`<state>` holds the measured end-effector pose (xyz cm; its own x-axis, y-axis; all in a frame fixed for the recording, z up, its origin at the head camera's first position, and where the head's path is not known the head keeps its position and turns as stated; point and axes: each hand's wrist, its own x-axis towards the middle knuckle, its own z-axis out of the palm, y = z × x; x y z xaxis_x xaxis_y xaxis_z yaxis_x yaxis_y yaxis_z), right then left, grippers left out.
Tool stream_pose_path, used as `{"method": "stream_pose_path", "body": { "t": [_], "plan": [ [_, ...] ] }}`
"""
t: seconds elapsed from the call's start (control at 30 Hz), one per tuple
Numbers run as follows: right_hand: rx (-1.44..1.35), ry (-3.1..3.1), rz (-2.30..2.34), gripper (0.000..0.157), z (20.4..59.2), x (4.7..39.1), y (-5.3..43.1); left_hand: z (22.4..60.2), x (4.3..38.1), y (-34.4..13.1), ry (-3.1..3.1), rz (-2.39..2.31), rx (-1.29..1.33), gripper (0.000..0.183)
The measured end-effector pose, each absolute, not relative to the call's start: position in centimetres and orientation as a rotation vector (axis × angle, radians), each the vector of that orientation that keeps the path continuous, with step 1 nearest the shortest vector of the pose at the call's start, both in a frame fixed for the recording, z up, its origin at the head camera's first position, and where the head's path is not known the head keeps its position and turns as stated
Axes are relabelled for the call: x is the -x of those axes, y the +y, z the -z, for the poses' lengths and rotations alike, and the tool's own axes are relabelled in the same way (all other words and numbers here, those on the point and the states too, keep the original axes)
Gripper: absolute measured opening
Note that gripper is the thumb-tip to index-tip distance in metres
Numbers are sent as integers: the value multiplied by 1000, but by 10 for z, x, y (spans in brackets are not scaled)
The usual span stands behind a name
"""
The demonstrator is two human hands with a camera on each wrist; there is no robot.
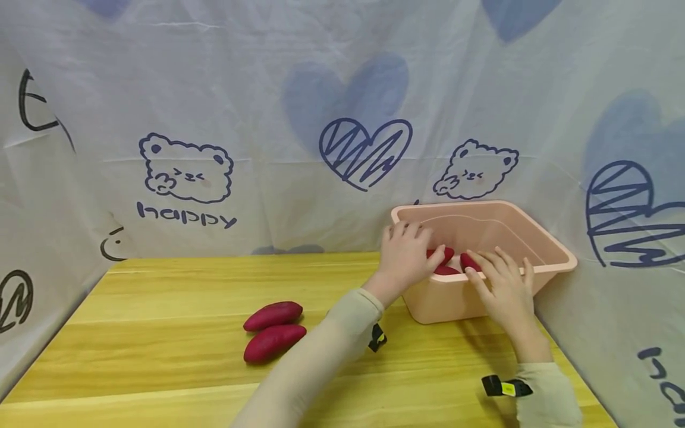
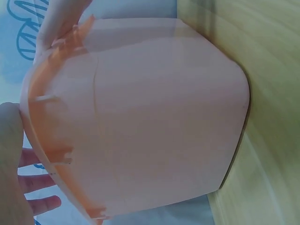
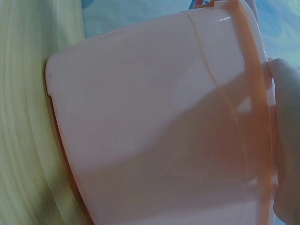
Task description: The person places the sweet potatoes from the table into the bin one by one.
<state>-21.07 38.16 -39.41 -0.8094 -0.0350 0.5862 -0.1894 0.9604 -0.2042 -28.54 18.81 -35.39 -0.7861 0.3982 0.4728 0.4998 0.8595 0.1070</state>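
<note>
A pink plastic bin (image 1: 444, 300) stands at the table's right side, with several dark red sweet potatoes (image 1: 445, 270) inside. My left hand (image 1: 404, 252) reaches over its left front rim, fingers spread and loosely bent above the sweet potatoes. In the left wrist view the left fingers (image 2: 40, 183) show past the rim. Over the front rim is my right hand (image 1: 505, 291), fingers spread, thumb and fingertips right at one sweet potato (image 1: 469, 262). The right wrist view shows the right hand (image 3: 286, 140) along the rim, its fingertips hidden behind the bin wall.
Two more sweet potatoes, a rear one (image 1: 273, 315) and a front one (image 1: 275, 343), lie side by side on the wooden table (image 1: 176, 297), left of my left forearm. A printed cloth (image 1: 257, 119) hangs behind the table and along both sides, close behind the bin.
</note>
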Motion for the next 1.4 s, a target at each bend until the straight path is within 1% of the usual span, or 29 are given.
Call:
{"method": "stream_pose_path", "body": {
  "t": [0.23, 0.5, 0.77, 1.13, 1.4],
  "plan": [
    [-166, -2482, -335, 46, 394, 211, 383, 362, 275, 176, -2517, 393, 700, 44],
    [-152, -2497, -339, 47, 394, 210, 383, 369, 262, 163, -2455, 393, 689, 51],
    [-153, -2497, -339, 48, 393, 211, 383, 374, 246, 145, -2572, 418, 697, 57],
    [-152, -2494, -341, 47, 393, 212, 382, 387, 227, 105, -2660, 426, 693, 61],
    [-162, -2478, -343, 46, 395, 213, 382, 402, 215, 67, -2586, 285, 784, 61]
  ]
}}
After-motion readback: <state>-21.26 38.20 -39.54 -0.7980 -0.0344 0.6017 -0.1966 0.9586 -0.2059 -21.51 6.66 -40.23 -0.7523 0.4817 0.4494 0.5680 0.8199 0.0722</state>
